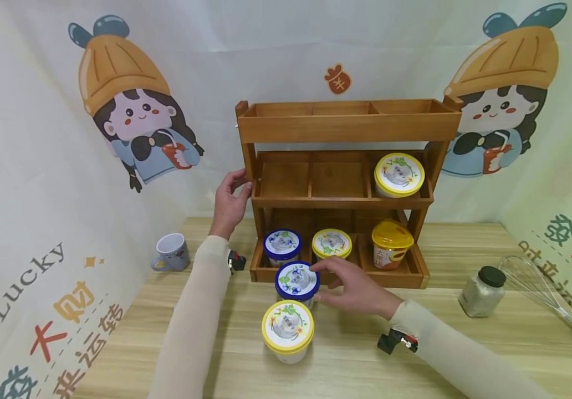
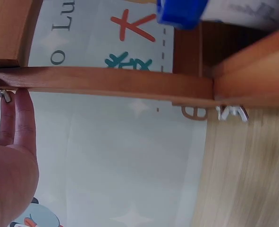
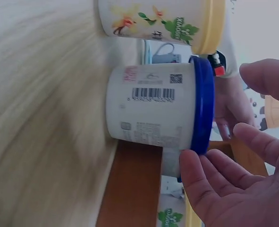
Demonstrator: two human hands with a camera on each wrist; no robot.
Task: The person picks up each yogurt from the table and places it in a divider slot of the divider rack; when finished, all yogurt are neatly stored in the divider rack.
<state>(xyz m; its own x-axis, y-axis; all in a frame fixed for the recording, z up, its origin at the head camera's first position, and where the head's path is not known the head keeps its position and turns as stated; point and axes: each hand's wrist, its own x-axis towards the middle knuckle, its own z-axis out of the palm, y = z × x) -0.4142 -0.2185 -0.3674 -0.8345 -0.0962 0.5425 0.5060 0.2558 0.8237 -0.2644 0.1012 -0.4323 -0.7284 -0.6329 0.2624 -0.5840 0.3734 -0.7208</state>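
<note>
Two hands: both at the wooden rack (image 1: 346,130).
Left hand (image 1: 229,202): fingers curled round the rack's left post, gripping it.
Right hand (image 1: 353,288): fingers spread, fingertips (image 3: 192,163) touching the blue-lidded tub (image 1: 296,282), not closed round it.
Blue-lidded tub: on the table (image 1: 346,354), just left of the right hand, in front of the rack.
Yellow-lidded tub (image 1: 287,330): just beside it, nearer the person.
Mug (image 1: 171,252): left of the left forearm.

I see the rack (image 1: 346,191) at 12 o'clock on the table (image 1: 415,354), two cups (image 1: 296,281) before it. The mug (image 1: 172,252) stands at 10 o'clock, the jar (image 1: 483,291) and whisk (image 1: 550,302) at 3 o'clock.
</note>
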